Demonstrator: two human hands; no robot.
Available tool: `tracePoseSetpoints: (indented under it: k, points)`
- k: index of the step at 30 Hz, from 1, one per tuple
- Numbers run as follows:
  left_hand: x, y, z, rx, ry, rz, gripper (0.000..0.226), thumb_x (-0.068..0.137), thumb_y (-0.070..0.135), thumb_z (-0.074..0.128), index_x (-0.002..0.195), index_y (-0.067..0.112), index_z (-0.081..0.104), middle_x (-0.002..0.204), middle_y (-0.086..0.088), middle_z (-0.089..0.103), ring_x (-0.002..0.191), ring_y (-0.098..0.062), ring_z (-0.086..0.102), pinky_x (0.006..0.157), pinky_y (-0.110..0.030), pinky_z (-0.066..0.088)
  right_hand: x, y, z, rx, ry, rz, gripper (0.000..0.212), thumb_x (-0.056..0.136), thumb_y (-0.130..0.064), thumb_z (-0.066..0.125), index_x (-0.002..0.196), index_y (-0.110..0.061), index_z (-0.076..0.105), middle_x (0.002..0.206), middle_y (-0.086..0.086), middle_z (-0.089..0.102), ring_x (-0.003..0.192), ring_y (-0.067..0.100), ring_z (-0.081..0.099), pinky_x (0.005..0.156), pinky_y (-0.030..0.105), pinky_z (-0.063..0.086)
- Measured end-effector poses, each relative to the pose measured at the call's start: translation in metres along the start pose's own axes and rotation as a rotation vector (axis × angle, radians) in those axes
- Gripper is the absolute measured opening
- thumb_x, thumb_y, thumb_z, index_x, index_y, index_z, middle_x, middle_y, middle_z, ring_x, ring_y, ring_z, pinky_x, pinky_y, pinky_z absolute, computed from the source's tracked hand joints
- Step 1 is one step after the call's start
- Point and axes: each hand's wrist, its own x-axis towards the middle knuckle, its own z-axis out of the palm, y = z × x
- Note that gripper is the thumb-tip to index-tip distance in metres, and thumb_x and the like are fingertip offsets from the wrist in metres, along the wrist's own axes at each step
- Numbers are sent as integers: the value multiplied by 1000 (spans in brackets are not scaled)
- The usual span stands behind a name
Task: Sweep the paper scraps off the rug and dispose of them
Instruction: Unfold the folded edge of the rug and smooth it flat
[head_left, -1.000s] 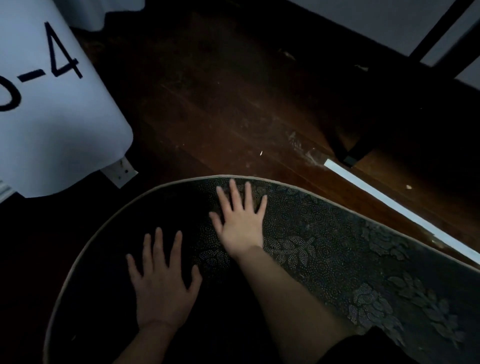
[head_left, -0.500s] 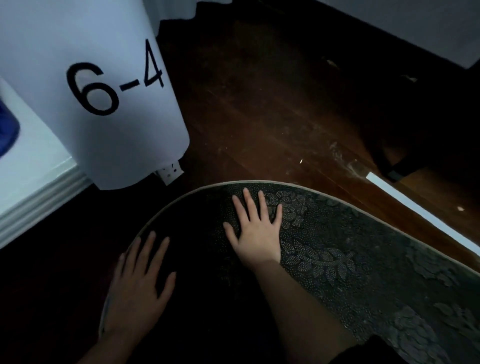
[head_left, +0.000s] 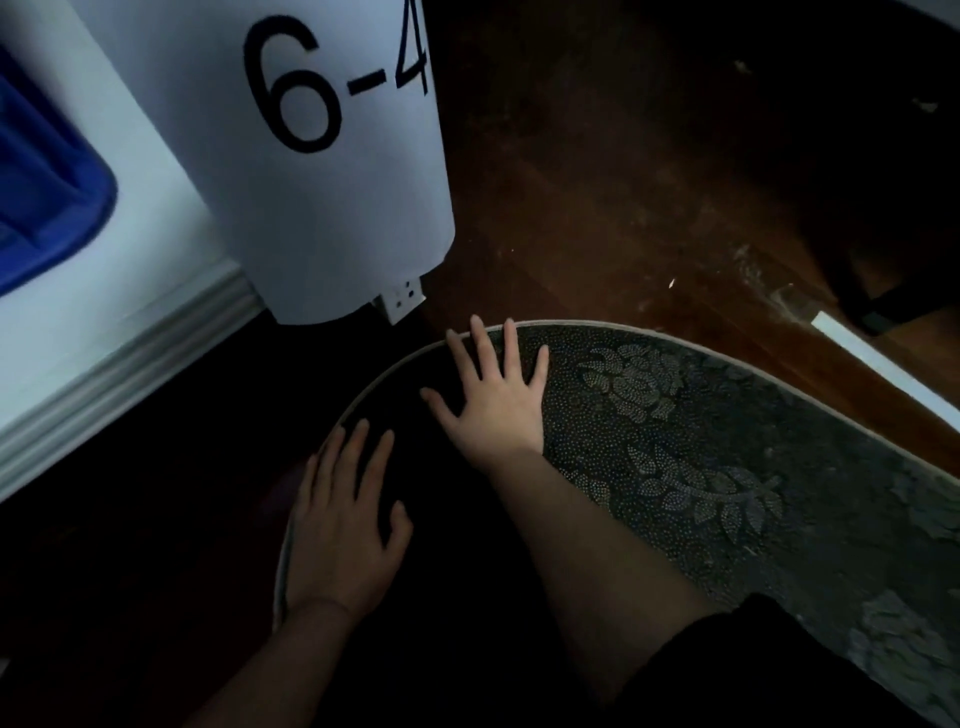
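Two bare hands lie palm-down on a dark oval rug (head_left: 675, 441) with a pale border and a leaf-and-flower pattern. Nearest, the left hand (head_left: 343, 525) rests at the rug's left edge, its fingers (head_left: 358, 457) straight and slightly spread, gripping nothing; its outer side overlaps the border. Just beyond it, the right hand (head_left: 493, 400) lies flat near the rug's far-left curve, fingers (head_left: 483, 348) extended and fanned, the tips at or just over the border, holding nothing. A dark sleeve (head_left: 753, 670) covers the right upper arm at the lower right. No paper scraps can be made out on the rug's shadowed part; one small pale fleck (head_left: 671, 283) lies on the wooden floor (head_left: 597, 208) beyond the rug, well apart from both hands. Farther left, a white sheet (head_left: 322, 208) marked "6-4" hangs against a white wall with a moulded baseboard (head_left: 130, 374), a white outlet (head_left: 402, 300) showing just below its lower edge. A blue bin (head_left: 41, 197) sits at the far left. A white strip (head_left: 883, 364) lies on the floor at right.
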Motion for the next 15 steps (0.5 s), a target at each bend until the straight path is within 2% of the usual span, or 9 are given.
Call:
tracePoseSetpoints:
  k: [3,6,8,10,15]
  points:
    - [0,0,-3,-33,20,0,66,83,35,34,142,7,45,150,-15,38,139,-30,34,116,-38,14,-5,-8,2,-20,-10,-42,74,91,-66,23,155,-29,15,164,0,1,150,33,-9,115,63,-5]
    - [4,-4,-1,-87,45,9,67,82,34,35,144,7,41,152,-13,37,141,-26,30,117,-36,10,-46,-26,17,-30,51,-221,68,90,-59,28,149,-25,34,161,3,23,149,33,15,114,62,13]
    - [0,-6,1,-107,36,26,68,81,33,35,145,10,40,153,-9,35,142,-24,26,117,-36,9,-81,-36,31,-47,52,-288,63,93,-53,28,149,-24,34,161,1,22,149,29,15,114,57,12]
    - [-2,-6,3,-96,46,39,68,81,32,34,145,11,40,154,-7,34,143,-23,25,117,-36,9,-99,-39,35,-44,67,-274,59,96,-48,29,150,-25,33,162,-2,20,150,26,14,115,54,10]
    - [-3,-3,6,-44,41,-29,60,90,31,30,143,9,45,153,-6,36,141,-24,32,114,-39,19,-98,-38,34,-13,60,-263,56,96,-45,33,149,-28,35,161,-6,21,150,23,12,117,51,6]
